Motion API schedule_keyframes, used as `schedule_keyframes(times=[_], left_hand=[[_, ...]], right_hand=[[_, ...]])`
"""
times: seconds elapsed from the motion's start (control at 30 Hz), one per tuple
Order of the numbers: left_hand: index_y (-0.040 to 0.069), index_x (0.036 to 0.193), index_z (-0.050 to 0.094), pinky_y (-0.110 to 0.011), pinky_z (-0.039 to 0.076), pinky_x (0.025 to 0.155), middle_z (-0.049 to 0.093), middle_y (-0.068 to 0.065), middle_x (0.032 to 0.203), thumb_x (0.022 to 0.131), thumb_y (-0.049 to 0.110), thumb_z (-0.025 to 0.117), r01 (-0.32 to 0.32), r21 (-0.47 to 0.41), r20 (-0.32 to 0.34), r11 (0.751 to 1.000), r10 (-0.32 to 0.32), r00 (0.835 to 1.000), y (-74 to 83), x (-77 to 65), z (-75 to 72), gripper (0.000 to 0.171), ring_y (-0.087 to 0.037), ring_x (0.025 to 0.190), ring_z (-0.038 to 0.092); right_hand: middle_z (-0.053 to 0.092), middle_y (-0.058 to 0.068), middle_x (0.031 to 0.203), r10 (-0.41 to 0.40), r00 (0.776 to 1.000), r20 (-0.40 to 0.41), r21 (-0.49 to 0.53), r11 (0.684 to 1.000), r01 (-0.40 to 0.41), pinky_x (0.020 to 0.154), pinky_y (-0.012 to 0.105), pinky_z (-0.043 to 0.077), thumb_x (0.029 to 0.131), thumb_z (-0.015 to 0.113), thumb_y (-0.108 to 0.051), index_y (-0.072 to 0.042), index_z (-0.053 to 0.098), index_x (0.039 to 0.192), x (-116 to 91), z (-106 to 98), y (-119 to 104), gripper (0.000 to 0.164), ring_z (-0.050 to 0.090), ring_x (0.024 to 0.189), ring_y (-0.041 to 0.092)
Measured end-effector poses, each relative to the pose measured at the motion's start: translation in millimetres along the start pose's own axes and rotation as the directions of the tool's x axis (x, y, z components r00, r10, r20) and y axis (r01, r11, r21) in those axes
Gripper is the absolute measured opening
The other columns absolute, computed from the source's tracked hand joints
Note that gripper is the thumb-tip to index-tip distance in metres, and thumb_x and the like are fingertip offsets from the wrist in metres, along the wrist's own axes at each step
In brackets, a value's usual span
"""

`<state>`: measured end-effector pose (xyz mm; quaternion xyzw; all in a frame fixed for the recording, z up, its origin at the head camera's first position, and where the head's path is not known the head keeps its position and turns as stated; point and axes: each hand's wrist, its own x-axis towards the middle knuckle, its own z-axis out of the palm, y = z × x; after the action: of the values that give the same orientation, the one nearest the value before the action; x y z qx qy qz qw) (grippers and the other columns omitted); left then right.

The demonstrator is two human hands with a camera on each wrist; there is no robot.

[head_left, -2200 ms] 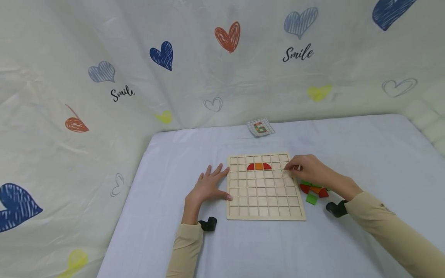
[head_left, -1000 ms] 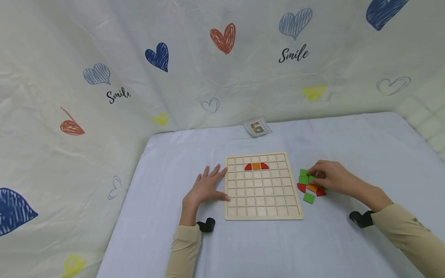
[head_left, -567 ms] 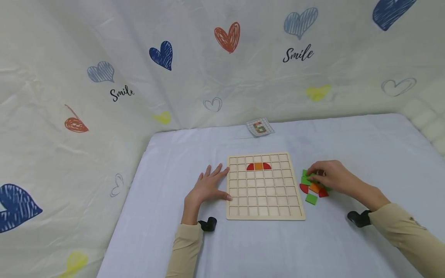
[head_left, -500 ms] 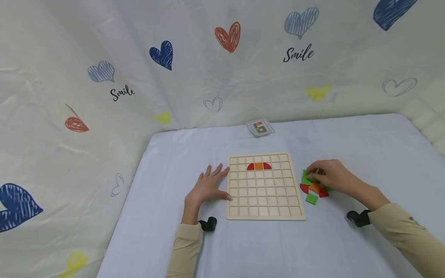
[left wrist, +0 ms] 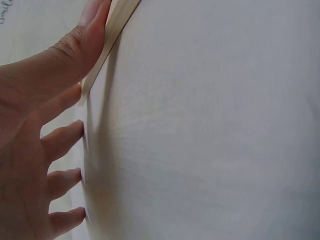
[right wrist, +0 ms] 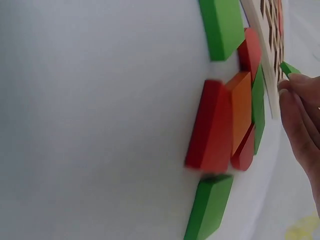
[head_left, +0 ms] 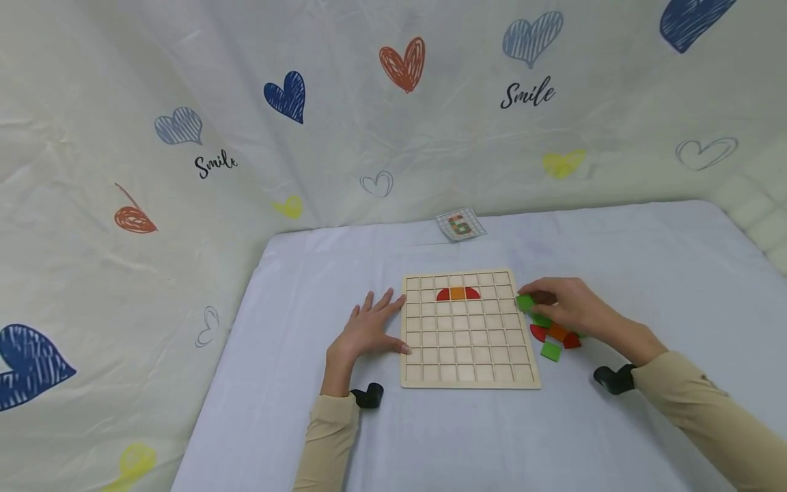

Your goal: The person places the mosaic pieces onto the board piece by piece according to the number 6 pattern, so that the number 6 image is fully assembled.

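Observation:
A square wooden grid board (head_left: 465, 331) lies mid-table, its upper rows holding an orange square tile (head_left: 458, 294) flanked by two red rounded tiles (head_left: 472, 294). My left hand (head_left: 364, 333) is spread with straight fingers, thumb and index fingertip touching the board's left edge; the left wrist view shows the thumb (left wrist: 75, 47) against that edge. Between thumb and fingertips my right hand (head_left: 572, 304) pinches a green square tile (head_left: 525, 303) at the board's right edge. In the right wrist view the green tile's corner (right wrist: 289, 69) pokes out past the fingertips.
Right of the board lie several loose tiles: a green square (head_left: 550, 351), a red one (head_left: 572, 340) and an orange one (head_left: 557, 332) among them. A card (head_left: 461, 225) with a coloured 6 on a grid lies at the table's back edge, before a printed curtain (head_left: 344, 123).
My right hand has picked a green tile from the loose pile and moved left with it to the board's right edge. The left hand has stayed in place.

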<state>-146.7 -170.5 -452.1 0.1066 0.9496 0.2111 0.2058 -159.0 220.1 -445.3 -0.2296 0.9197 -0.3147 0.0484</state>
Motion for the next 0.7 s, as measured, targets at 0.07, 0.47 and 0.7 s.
schedule_keyframes(times=[0.07,0.47,0.7], left_hand=[[0.028,0.163,0.033,-0.059,0.005,0.129,0.016,0.001,0.173,0.076,0.046,0.090,0.000,0.001,0.001,1.000,0.000,1.000,0.0,0.2,-0.2,0.105,-0.037,0.161,-0.001],[0.032,0.163,0.030,-0.058,0.003,0.129,0.014,0.005,0.173,0.076,0.048,0.089,-0.002,0.007,0.003,1.000,0.002,1.000,-4.4,4.8,2.3,0.107,-0.035,0.161,-0.002],[0.031,0.163,0.031,-0.058,0.003,0.129,0.014,0.004,0.173,0.076,0.047,0.089,0.006,-0.002,0.006,1.000,-0.006,1.000,-4.8,3.5,1.2,0.106,-0.035,0.161,-0.002]], right_hand=[[0.076,0.013,0.112,0.009,1.000,0.017,0.021,1.000,-0.010,0.083,0.042,0.063,0.087,0.078,0.000,0.001,0.073,0.119,3.4,1.8,-3.3,0.032,0.072,0.094,0.024],[0.075,0.002,0.100,-0.069,0.996,0.058,0.033,0.997,0.067,0.077,0.027,0.059,0.088,0.080,-0.007,-0.001,0.075,0.117,30.0,12.7,-21.5,0.031,0.067,0.086,0.013],[0.073,0.003,0.098,-0.088,0.993,0.081,0.052,0.995,0.084,0.076,0.028,0.057,0.089,0.080,-0.009,-0.001,0.076,0.116,45.3,20.5,-35.0,0.029,0.063,0.086,0.014]])
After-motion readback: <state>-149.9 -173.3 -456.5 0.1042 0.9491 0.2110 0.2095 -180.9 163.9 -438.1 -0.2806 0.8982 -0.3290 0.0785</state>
